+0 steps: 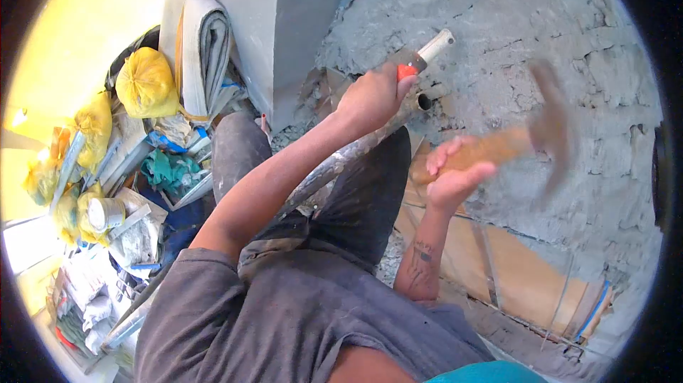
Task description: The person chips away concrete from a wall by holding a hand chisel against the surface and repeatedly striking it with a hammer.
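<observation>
My left hand [377, 95] is wrapped round a hand tool with a dark and orange grip [408, 70] and a pale end with a small hole [435, 46]. Its working end is hidden, so its exact kind does not show. Lower and to the right, my right hand [455, 177] holds a hammer by its wooden handle [498, 147]. The hammer's long, narrow head [551, 127] is smeared by motion in front of the rough grey cement surface [498, 77]. Below my left hand, the open end of a cement-splashed pipe [356, 147] lies between my knees.
At left are yellow bags [147, 84], a rolled grey mat [203, 49], a white tub [107, 214], a green cloth [171, 169] and mixed scraps. A smooth grey column [274, 20] rises at the top. Tan boards [512, 262] line the lower right.
</observation>
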The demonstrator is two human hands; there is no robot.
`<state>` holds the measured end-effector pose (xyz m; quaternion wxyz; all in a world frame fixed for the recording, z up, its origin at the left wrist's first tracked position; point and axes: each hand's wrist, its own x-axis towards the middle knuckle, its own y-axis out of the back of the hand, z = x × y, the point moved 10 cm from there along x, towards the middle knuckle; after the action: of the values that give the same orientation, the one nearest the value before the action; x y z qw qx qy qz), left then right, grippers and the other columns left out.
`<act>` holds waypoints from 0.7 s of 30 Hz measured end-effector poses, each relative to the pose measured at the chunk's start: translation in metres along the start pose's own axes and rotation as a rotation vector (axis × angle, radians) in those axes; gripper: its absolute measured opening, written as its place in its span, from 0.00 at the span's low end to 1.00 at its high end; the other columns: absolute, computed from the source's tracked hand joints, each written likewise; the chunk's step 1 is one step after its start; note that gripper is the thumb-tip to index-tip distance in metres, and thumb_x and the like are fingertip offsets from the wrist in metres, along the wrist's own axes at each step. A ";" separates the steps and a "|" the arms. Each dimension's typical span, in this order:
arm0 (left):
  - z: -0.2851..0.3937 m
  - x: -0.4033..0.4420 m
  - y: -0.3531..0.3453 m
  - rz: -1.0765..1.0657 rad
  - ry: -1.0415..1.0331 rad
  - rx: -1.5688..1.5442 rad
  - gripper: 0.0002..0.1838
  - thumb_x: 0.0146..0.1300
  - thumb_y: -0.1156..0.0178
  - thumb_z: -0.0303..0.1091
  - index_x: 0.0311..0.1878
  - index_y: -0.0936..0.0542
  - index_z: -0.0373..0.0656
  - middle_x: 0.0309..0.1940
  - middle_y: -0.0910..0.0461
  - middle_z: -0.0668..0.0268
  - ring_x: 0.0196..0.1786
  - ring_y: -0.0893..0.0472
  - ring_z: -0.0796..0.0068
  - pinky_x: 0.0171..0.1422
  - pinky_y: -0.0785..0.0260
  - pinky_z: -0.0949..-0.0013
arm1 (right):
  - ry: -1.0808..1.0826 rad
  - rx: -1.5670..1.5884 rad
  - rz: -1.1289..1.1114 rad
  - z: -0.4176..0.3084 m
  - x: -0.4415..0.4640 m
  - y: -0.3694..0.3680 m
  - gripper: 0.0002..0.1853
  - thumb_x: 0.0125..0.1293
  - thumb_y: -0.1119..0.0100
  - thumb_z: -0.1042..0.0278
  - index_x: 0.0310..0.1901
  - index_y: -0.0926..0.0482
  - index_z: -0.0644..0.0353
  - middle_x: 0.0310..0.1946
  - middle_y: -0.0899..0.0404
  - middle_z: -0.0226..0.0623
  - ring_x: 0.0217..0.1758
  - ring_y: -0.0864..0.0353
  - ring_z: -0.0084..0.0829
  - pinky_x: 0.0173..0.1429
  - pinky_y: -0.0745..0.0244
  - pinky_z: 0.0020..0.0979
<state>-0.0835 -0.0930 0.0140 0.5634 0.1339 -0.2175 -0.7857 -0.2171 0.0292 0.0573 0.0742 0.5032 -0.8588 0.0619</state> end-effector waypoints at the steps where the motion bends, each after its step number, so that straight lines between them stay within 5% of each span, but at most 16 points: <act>1: -0.001 0.001 0.000 0.000 0.001 0.000 0.28 0.73 0.54 0.54 0.46 0.26 0.32 0.33 0.18 0.41 0.39 0.18 0.39 0.44 0.26 0.44 | 0.160 0.130 -0.031 -0.001 0.003 -0.002 0.40 0.60 0.64 0.17 0.31 0.34 0.57 0.16 0.38 0.27 0.16 0.36 0.21 0.17 0.40 0.23; 2: 0.000 0.001 0.000 0.005 -0.017 0.019 0.27 0.73 0.54 0.54 0.46 0.26 0.32 0.31 0.19 0.40 0.38 0.19 0.37 0.43 0.27 0.43 | 0.320 0.259 -0.057 0.001 0.002 0.000 0.41 0.60 0.64 0.16 0.31 0.35 0.56 0.17 0.38 0.27 0.17 0.36 0.22 0.17 0.40 0.24; 4: -0.002 0.002 -0.001 0.018 -0.039 0.036 0.27 0.74 0.55 0.53 0.46 0.27 0.32 0.29 0.20 0.39 0.38 0.19 0.36 0.42 0.29 0.42 | -0.094 -0.327 -0.015 0.062 0.016 -0.001 0.40 0.63 0.65 0.18 0.27 0.34 0.56 0.14 0.36 0.27 0.13 0.38 0.22 0.17 0.41 0.25; 6: -0.007 0.001 -0.005 0.016 -0.050 -0.021 0.27 0.74 0.56 0.54 0.44 0.26 0.33 0.31 0.19 0.39 0.39 0.19 0.36 0.44 0.29 0.42 | -0.362 -0.292 -0.003 0.073 0.010 0.001 0.39 0.65 0.65 0.20 0.25 0.35 0.56 0.12 0.37 0.26 0.12 0.39 0.22 0.17 0.42 0.25; 10: -0.003 -0.001 -0.003 0.022 -0.028 0.018 0.28 0.74 0.56 0.54 0.43 0.25 0.33 0.32 0.19 0.40 0.40 0.19 0.37 0.44 0.28 0.43 | -0.214 -0.130 0.001 0.016 0.003 0.010 0.40 0.63 0.65 0.19 0.26 0.34 0.56 0.13 0.37 0.27 0.12 0.38 0.22 0.17 0.43 0.25; 12: -0.005 0.000 0.000 0.019 0.008 0.073 0.28 0.74 0.56 0.54 0.44 0.25 0.33 0.32 0.19 0.40 0.40 0.19 0.37 0.45 0.28 0.43 | 0.181 0.218 -0.086 -0.024 0.005 0.005 0.40 0.62 0.66 0.17 0.32 0.33 0.56 0.16 0.37 0.29 0.13 0.39 0.23 0.18 0.42 0.25; 14: -0.005 -0.001 0.003 0.013 0.020 0.075 0.28 0.74 0.55 0.54 0.44 0.25 0.32 0.32 0.19 0.41 0.40 0.19 0.37 0.45 0.28 0.43 | 0.264 0.305 0.053 -0.011 0.009 0.004 0.41 0.61 0.66 0.16 0.27 0.33 0.57 0.13 0.37 0.27 0.12 0.38 0.23 0.16 0.43 0.25; 16: -0.011 0.002 0.001 0.006 0.033 0.074 0.28 0.74 0.55 0.54 0.44 0.25 0.32 0.32 0.19 0.41 0.40 0.19 0.36 0.45 0.28 0.43 | -0.019 -0.203 0.035 0.052 0.013 0.003 0.39 0.64 0.63 0.20 0.28 0.32 0.56 0.13 0.37 0.26 0.12 0.38 0.22 0.15 0.43 0.25; 17: -0.019 0.008 0.000 0.005 0.019 0.068 0.28 0.73 0.55 0.54 0.44 0.25 0.33 0.31 0.19 0.41 0.40 0.19 0.36 0.45 0.28 0.43 | -0.018 -0.200 0.026 0.055 0.019 0.005 0.39 0.64 0.63 0.20 0.28 0.32 0.56 0.13 0.37 0.26 0.12 0.38 0.22 0.15 0.43 0.25; 19: -0.025 0.001 -0.007 -0.023 0.002 0.066 0.28 0.73 0.54 0.54 0.44 0.26 0.33 0.31 0.19 0.40 0.40 0.19 0.36 0.45 0.28 0.43 | -0.450 -0.253 -0.051 0.087 0.013 0.013 0.34 0.68 0.60 0.26 0.29 0.31 0.57 0.13 0.37 0.26 0.12 0.37 0.19 0.14 0.43 0.24; 21: -0.029 0.004 0.006 0.051 -0.035 0.062 0.27 0.73 0.53 0.55 0.43 0.27 0.33 0.31 0.19 0.40 0.39 0.20 0.36 0.44 0.29 0.43 | -0.350 -0.154 -0.033 0.066 0.017 0.013 0.33 0.69 0.58 0.29 0.31 0.31 0.57 0.13 0.37 0.26 0.12 0.37 0.19 0.14 0.43 0.24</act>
<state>-0.0664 -0.1038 -0.0075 0.5748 0.1319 -0.2552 -0.7662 -0.2407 0.0094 -0.0047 -0.0371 0.5132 -0.8523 -0.0937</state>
